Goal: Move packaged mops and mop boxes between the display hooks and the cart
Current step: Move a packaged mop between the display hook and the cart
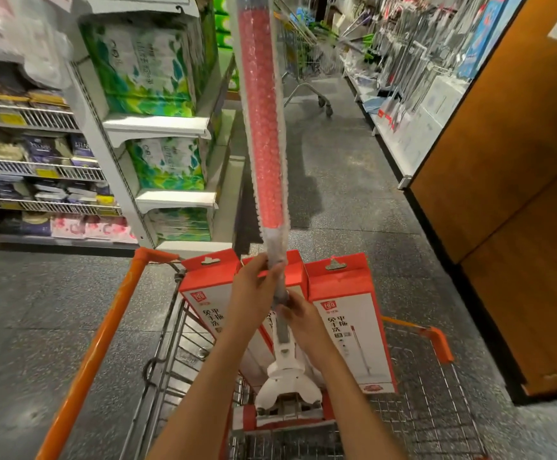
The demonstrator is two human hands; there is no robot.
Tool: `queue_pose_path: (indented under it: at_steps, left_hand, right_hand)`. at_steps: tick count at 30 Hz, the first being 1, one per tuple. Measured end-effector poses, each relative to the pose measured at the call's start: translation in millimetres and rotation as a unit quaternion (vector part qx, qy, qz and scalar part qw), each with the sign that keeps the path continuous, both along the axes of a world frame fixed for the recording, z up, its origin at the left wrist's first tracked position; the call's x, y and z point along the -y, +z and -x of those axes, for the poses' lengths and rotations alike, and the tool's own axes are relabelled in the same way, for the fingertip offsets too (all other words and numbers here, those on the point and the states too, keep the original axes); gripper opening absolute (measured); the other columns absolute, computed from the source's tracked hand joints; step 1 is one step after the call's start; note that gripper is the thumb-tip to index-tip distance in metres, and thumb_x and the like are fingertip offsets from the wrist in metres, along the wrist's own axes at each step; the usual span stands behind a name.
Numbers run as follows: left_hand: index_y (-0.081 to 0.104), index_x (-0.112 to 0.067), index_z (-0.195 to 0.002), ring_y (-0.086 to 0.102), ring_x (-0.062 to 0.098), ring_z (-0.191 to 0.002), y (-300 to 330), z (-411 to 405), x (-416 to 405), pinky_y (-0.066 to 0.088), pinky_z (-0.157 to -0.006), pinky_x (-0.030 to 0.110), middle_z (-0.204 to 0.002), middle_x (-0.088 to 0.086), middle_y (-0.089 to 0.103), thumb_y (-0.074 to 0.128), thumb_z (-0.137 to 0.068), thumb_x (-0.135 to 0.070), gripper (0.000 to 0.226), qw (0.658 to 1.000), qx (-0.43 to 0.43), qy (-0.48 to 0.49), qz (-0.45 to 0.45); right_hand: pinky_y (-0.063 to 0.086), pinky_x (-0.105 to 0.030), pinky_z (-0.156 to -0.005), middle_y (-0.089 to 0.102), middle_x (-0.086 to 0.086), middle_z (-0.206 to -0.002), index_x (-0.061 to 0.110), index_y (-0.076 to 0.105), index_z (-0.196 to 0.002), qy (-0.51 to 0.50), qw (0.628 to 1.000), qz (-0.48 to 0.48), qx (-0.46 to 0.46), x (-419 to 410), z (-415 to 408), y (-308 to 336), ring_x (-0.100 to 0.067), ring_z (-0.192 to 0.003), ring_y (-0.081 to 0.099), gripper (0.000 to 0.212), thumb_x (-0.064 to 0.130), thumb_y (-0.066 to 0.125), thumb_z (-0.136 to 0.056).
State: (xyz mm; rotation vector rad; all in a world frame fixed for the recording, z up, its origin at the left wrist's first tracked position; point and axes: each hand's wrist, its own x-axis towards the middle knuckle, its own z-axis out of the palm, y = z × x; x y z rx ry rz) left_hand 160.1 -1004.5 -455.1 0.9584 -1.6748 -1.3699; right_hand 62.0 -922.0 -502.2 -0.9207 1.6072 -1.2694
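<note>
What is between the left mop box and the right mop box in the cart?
In the head view, a third red box stands there, mostly hidden by both hands gripping the bubble-wrapped mop.

A shop aisle: shelves (157, 127) stacked with packaged tissue at eleven o'clock; hanging cleaning tools (413, 58) at one o'clock; an orange-railed shopping cart (104, 333) at six o'clock; another cart (303, 58) at twelve.

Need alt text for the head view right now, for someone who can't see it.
Both hands, left hand above right hand, grip the shaft of a bubble-wrapped red mop standing upright in an orange cart. Red-and-white mop boxes stand in the cart behind it, in a store aisle with another cart further down.
</note>
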Motion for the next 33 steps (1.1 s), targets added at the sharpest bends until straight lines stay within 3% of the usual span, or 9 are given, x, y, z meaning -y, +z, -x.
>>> queue_pose_path:
  at_steps: [7, 11, 14, 16, 19, 22, 25, 29, 33]
  left_hand:
    - [0.069, -0.022, -0.081, 0.057, -0.006, -0.059, 46.6, 10.6, -26.3, 0.040, -0.055, 0.008, -0.067, -0.020, 0.065, 0.067, -0.095, -0.022, 0.014, 0.999, -0.003, 0.012, 0.051]
    - [0.066, -0.009, -0.079, 0.054, 0.003, -0.061, 82.5, 23.5, -50.3, 0.046, -0.060, 0.028, -0.065, -0.011, 0.061, 0.067, -0.095, -0.019, 0.019, 0.998, 0.012, -0.014, 0.064]
    - [0.071, -0.018, -0.094, 0.061, -0.007, -0.071, 101.5, 25.9, -82.4, 0.046, -0.065, 0.013, -0.080, -0.018, 0.067, 0.062, -0.097, -0.011, 0.012, 0.996, -0.003, -0.063, 0.068]
    - [0.072, -0.022, -0.116, 0.068, -0.004, -0.092, 109.4, 24.2, -107.4, 0.053, -0.082, 0.017, -0.100, -0.014, 0.074, 0.061, -0.099, -0.015, 0.022, 0.995, 0.015, -0.075, 0.068]
    - [0.066, -0.048, -0.099, 0.062, -0.018, -0.083, 113.0, 19.2, -149.8, 0.046, -0.075, 0.004, -0.082, -0.034, 0.069, 0.059, -0.101, -0.019, 0.030, 0.992, 0.033, -0.064, 0.103]
    - [0.073, -0.026, -0.094, 0.062, -0.009, -0.072, 106.1, 16.5, -194.0, 0.044, -0.067, 0.005, -0.077, -0.019, 0.067, 0.054, -0.103, -0.025, 0.021, 0.992, 0.075, -0.049, 0.089]
    - [0.068, -0.020, -0.076, 0.070, 0.022, -0.079, 94.6, 25.1, -235.5, 0.058, -0.079, 0.036, -0.078, 0.000, 0.071, 0.050, -0.105, -0.027, 0.035, 0.991, 0.094, -0.094, -0.032]
    - [0.057, -0.006, -0.080, 0.060, 0.021, -0.063, 105.1, 52.0, -283.8, 0.045, -0.063, 0.029, -0.078, 0.013, 0.059, 0.039, -0.108, -0.025, 0.038, 0.917, 0.030, -0.139, -0.372]
    - [0.066, 0.009, -0.105, 0.071, 0.028, -0.089, 96.6, 54.6, -338.5, 0.058, -0.069, 0.031, -0.098, 0.019, 0.072, 0.034, -0.105, -0.054, 0.071, 0.905, 0.083, -0.193, -0.370]
  right_hand:
    - [0.050, -0.022, -0.071, 0.075, 0.002, -0.086, 0.018, 0.071, -0.098, -0.061, 0.997, 0.045, -0.025, -30.6, 8.3, 33.7, -0.008, -0.077, 0.065, 0.017, 0.003, 0.062, -0.095]
    - [0.051, -0.019, -0.070, 0.076, 0.009, -0.082, 0.018, 0.071, -0.099, -0.087, 0.993, 0.079, -0.024, -57.4, 15.3, 66.1, -0.004, -0.076, 0.068, 0.023, -0.002, 0.062, -0.093]
    - [0.049, -0.027, -0.072, 0.074, 0.006, -0.080, 0.018, 0.072, -0.091, -0.124, 0.986, 0.108, -0.023, -84.9, 22.7, 90.3, -0.009, -0.075, 0.065, 0.025, -0.004, 0.062, -0.092]
    - [0.049, -0.030, -0.069, 0.074, 0.002, -0.080, 0.023, 0.075, -0.092, -0.161, 0.977, 0.134, -0.042, -105.9, 28.6, 106.7, -0.010, -0.074, 0.063, 0.020, 0.005, 0.065, -0.092]
    - [0.051, -0.032, -0.065, 0.073, 0.008, -0.078, 0.034, 0.078, -0.098, -0.218, 0.959, 0.174, -0.051, -140.5, 37.6, 132.1, -0.007, -0.071, 0.062, 0.016, 0.030, 0.067, -0.087]
    - [0.058, -0.047, -0.070, 0.074, 0.004, -0.077, 0.036, 0.076, -0.094, -0.274, 0.940, 0.190, -0.074, -176.6, 49.1, 149.5, -0.019, -0.074, 0.070, 0.021, 0.047, 0.062, -0.083]
    - [0.055, -0.062, -0.080, 0.076, -0.002, -0.084, 0.034, 0.076, -0.095, -0.320, 0.916, 0.232, -0.064, -216.4, 58.6, 161.8, -0.031, -0.085, 0.072, 0.019, 0.046, 0.063, -0.087]
    - [0.058, -0.051, -0.071, 0.076, -0.005, -0.086, 0.023, 0.077, -0.096, -0.398, 0.878, 0.267, -0.004, -267.3, 66.6, 175.8, -0.030, -0.080, 0.072, 0.019, 0.037, 0.067, -0.089]
    - [0.057, -0.034, -0.071, 0.075, 0.004, -0.084, 0.028, 0.080, -0.092, -0.449, 0.831, 0.320, 0.069, -316.4, 74.4, 190.0, -0.015, -0.078, 0.070, 0.018, 0.016, 0.066, -0.096]
